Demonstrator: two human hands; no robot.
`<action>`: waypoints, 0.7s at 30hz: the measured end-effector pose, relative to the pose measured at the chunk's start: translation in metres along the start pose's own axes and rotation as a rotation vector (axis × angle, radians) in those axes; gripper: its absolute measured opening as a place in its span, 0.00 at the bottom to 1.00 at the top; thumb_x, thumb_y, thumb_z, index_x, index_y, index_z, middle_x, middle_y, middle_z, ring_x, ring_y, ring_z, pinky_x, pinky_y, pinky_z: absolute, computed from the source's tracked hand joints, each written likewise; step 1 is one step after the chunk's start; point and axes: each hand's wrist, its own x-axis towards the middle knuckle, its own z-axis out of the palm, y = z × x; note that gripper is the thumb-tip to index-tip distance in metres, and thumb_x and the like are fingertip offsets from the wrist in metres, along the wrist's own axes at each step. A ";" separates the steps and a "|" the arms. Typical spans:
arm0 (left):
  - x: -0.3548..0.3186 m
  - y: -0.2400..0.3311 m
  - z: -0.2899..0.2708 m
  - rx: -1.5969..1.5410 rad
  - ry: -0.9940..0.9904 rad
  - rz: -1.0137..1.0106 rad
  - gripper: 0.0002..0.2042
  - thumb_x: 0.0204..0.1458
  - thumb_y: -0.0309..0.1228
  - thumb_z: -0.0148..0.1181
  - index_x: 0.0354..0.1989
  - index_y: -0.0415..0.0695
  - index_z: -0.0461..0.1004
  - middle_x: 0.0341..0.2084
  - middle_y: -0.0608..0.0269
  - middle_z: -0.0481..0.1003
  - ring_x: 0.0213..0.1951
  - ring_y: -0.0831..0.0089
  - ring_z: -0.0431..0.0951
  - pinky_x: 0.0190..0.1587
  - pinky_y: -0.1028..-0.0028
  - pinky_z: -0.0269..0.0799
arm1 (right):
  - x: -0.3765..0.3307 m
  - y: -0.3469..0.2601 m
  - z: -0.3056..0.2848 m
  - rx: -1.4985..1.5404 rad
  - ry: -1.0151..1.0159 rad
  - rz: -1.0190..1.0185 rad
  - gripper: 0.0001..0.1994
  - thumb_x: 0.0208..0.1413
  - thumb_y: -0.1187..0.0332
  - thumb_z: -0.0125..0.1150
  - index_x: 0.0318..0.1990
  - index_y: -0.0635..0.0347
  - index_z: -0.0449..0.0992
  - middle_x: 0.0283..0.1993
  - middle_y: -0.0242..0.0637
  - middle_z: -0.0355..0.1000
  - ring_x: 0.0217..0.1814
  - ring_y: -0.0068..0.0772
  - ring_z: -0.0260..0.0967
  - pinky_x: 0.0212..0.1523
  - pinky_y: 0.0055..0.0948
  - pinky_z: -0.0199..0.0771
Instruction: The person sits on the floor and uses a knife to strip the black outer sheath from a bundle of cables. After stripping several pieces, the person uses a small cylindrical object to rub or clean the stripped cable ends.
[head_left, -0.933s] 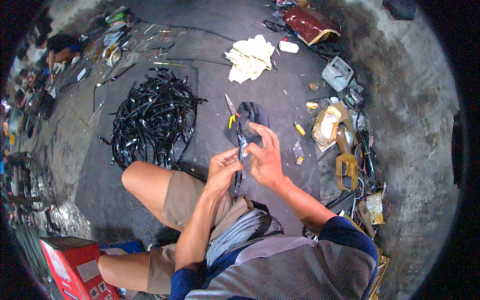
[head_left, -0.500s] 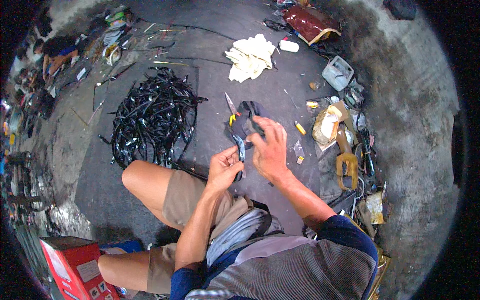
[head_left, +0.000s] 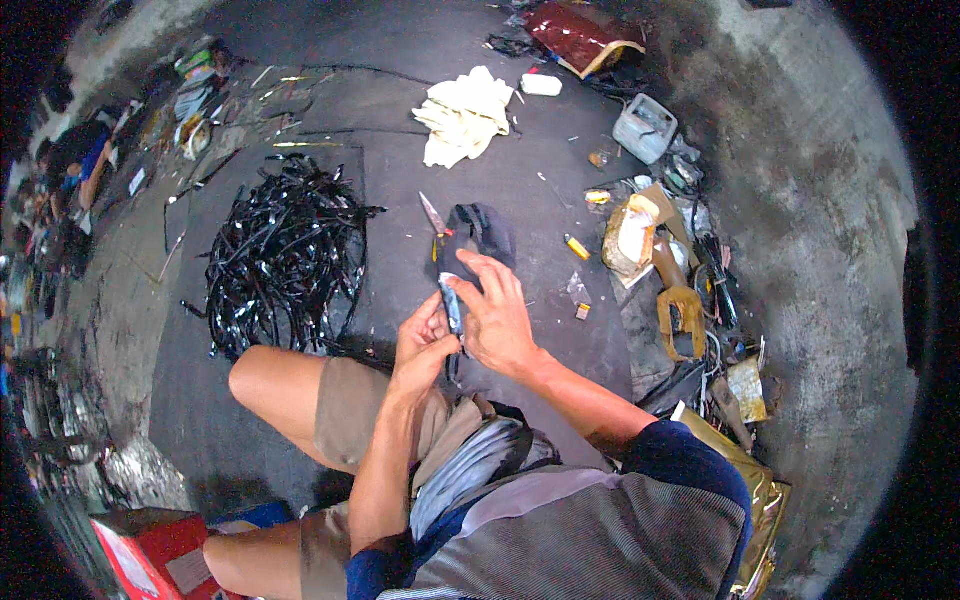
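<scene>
Item: narrow dark strip [head_left: 452, 305] with pale upper end | Pose: roughly upright, tilted slightly left | State: pinched between left hand [head_left: 422, 345] and right hand [head_left: 497, 318] | Location: above bent knee, just below dark cloth bundle [head_left: 480, 230] on floor

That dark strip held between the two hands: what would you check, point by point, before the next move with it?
1. Both hands on the strip: ok. The left hand and right hand meet around the dark strip.
2. Grip firm: cannot tell; the fingers hide most of the strip.
3. Blade clear of the hands: ok. The knife lies on the floor beyond the hands, apart from them.
4. Dark cloth bundle: ok, on the floor just past the right hand, not caught in it.
5. Pile of black strips: ok, lying to the left, apart from both hands.
6. Strip's free end: cannot tell; it is hidden behind the hands.
</scene>
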 end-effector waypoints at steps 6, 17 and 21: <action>0.001 -0.006 -0.002 0.039 0.018 -0.050 0.35 0.43 0.10 0.54 0.67 0.33 0.63 0.29 0.73 0.73 0.30 0.86 0.72 0.33 0.83 0.69 | -0.005 0.008 -0.008 -0.001 0.044 -0.092 0.23 0.44 0.74 0.61 0.53 0.60 0.74 0.62 0.50 0.66 0.65 0.53 0.62 0.64 0.48 0.62; 0.006 -0.022 0.012 -0.074 0.400 -0.158 0.12 0.59 0.29 0.64 0.49 0.39 0.79 0.32 0.67 0.80 0.29 0.80 0.78 0.32 0.80 0.75 | -0.045 0.024 -0.017 0.851 -0.248 0.687 0.21 0.58 0.70 0.67 0.58 0.59 0.69 0.41 0.36 0.77 0.40 0.26 0.74 0.39 0.30 0.76; 0.007 -0.066 -0.025 0.249 0.311 -0.014 0.11 0.59 0.28 0.64 0.48 0.41 0.80 0.30 0.63 0.81 0.28 0.79 0.79 0.28 0.78 0.75 | -0.011 0.030 -0.101 0.161 -0.617 0.624 0.25 0.50 0.67 0.70 0.56 0.60 0.72 0.43 0.47 0.79 0.45 0.44 0.78 0.45 0.40 0.77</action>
